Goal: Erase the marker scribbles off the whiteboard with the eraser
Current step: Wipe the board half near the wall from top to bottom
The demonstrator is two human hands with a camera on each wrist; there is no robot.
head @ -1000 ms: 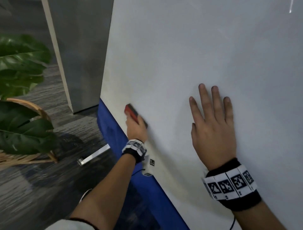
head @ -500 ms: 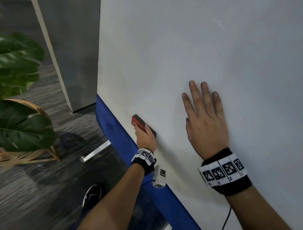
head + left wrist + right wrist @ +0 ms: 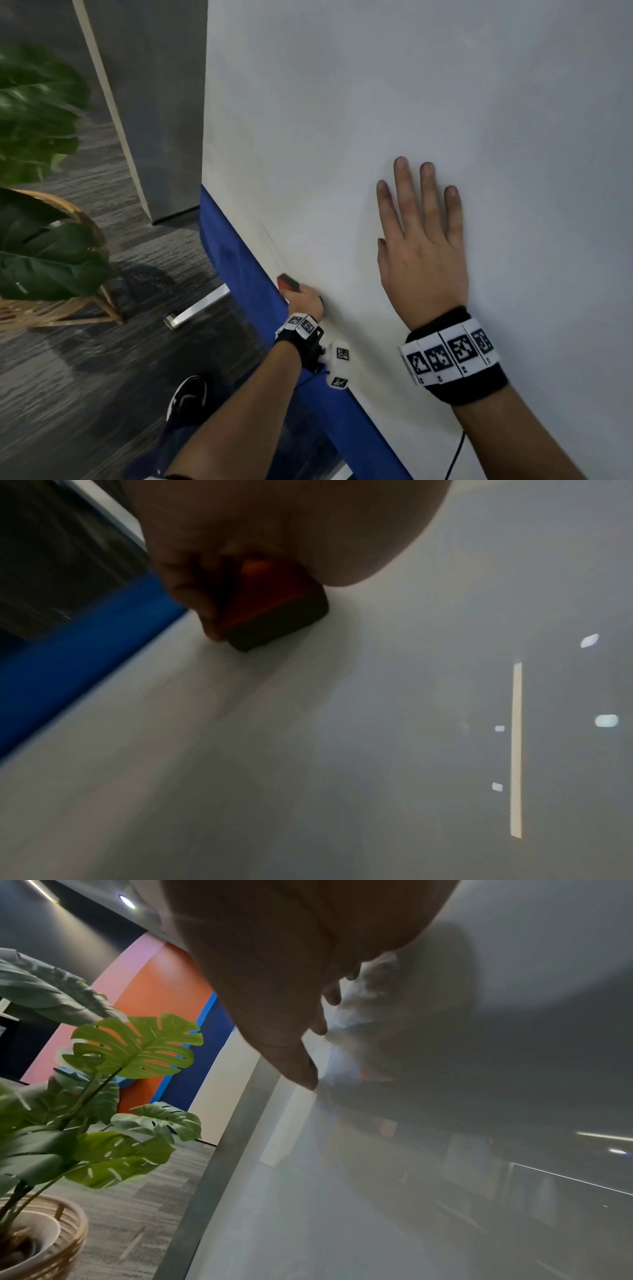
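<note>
Red-backed and dark-felted, the eraser (image 3: 288,283) sits low on the whiteboard (image 3: 376,102), right by its blue bottom edge (image 3: 239,267), with the left hand (image 3: 306,301) curled around it from below so that its upper end pokes out past the fingers. Felt side flat against the board in the left wrist view, thumb and fingers clamped on the red back! Over to the right and higher up, the right hand (image 3: 419,246) lies flat on the board, fingers straight and holding nothing.

Dim, soft indoor light; ceiling lights glare on the whiteboard (image 3: 411,723); wrist views blurred, edges warped.
</note>
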